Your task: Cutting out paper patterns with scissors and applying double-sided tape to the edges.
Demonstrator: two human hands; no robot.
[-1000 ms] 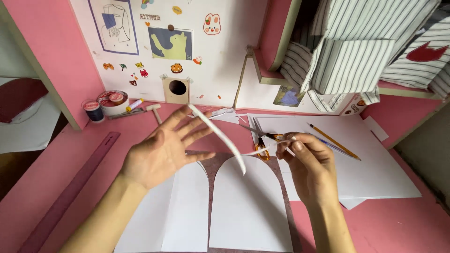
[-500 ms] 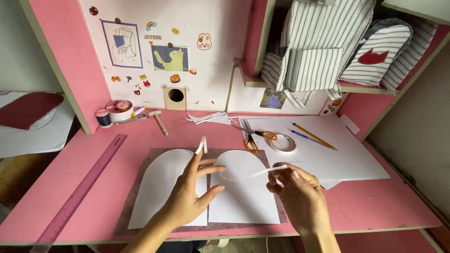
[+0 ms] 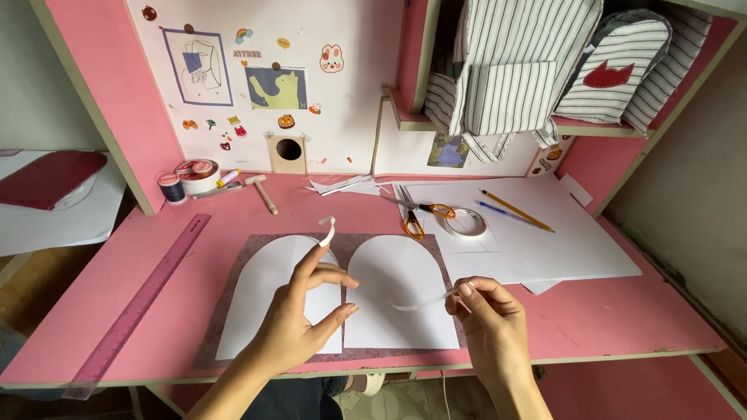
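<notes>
My left hand (image 3: 299, 315) hovers over two arch-shaped white paper pieces (image 3: 401, 299) lying side by side on a mauve felt sheet (image 3: 233, 268). A curled end of a thin white strip (image 3: 328, 230) clings to its raised index fingertip, and the other fingers are spread. My right hand (image 3: 489, 323) pinches the other stretch of the white strip between thumb and fingers, just over the right paper piece's edge. I cannot tell whether the two stretches join behind my left hand.
A long pink ruler (image 3: 144, 299) lies at the left. Orange-handled scissors (image 3: 412, 218), a tape roll (image 3: 465, 223), a pencil (image 3: 517, 210) and a blue pen lie on white sheets (image 3: 560, 249) at the right. Thread spools (image 3: 171, 187) and a small hammer (image 3: 263, 193) sit at the back.
Both hands have come down toward the desk's near edge, over the paper pieces. The long strip that arched between them now shows only as a curl at the left fingertip and a short stretch at the right.
</notes>
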